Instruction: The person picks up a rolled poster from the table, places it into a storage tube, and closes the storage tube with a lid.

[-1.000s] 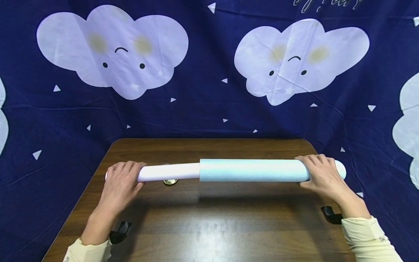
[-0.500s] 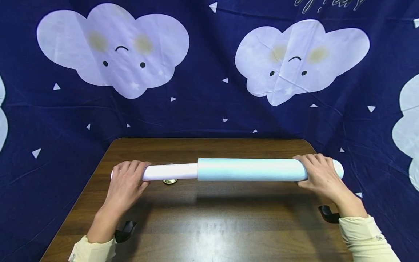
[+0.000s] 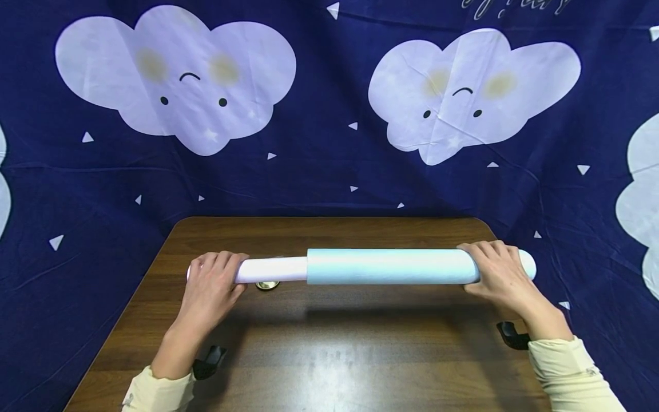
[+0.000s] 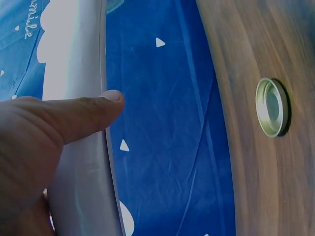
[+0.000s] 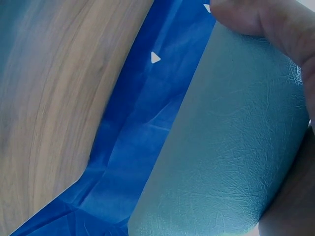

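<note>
A slim white roll runs into the left end of a thicker light blue roll, the two held level above the wooden table. My left hand grips the white roll near its outer end from above. In the left wrist view a long edge shows along the white roll, and my thumb lies across it. My right hand holds the light blue roll close to its right end, which pokes out past the fingers. Seen from the right wrist, the blue roll has a finely creased, leather-like surface.
A gold round lid lies on the wooden table, partly under the white roll in the head view. Dark blue cloth with white clouds hangs behind the table. Black pieces sit at both wrists.
My left hand has moved right with the white roll, and less of that roll shows outside the blue one. My right hand and the blue roll have shifted slightly left.
</note>
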A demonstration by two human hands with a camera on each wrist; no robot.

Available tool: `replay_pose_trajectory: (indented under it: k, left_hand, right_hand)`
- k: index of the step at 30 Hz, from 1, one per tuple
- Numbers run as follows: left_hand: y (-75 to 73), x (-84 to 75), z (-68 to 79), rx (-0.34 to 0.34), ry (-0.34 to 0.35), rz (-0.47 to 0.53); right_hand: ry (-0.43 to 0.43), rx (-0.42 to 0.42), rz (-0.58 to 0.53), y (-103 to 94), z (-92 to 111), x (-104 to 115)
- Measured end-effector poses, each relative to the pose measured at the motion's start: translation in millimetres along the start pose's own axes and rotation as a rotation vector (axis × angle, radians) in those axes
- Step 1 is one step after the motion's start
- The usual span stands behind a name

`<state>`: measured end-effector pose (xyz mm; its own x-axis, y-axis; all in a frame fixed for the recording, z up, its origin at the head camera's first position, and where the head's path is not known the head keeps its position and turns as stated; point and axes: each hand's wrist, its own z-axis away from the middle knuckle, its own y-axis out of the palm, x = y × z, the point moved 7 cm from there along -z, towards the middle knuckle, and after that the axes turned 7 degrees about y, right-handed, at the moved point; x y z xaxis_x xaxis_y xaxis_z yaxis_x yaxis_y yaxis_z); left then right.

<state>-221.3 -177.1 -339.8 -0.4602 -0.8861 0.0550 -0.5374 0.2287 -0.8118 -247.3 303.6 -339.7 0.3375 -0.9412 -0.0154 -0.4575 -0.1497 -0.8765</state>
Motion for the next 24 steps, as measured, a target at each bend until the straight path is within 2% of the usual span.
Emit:
replay_pose_trajectory:
  k: [11, 18, 24]
  left_hand:
    - [7.7, -16.5, -8.8, -0.018, 0.008, -0.003]
    - [13.5, -27.3, -15.3, 0.009, -0.001, -0.002]
    - [16.9, -35.5, -20.6, 0.006, -0.003, 0.002]
  right_hand:
    - [-0.004, -0.009, -0.007, 1.3, -1.8, 4.7]
    - [-0.013, -0.023, -0.008, 0.6, -2.1, 6.6]
    - [-0.013, -0.019, -0.016, 1.6, -3.0, 8.3]
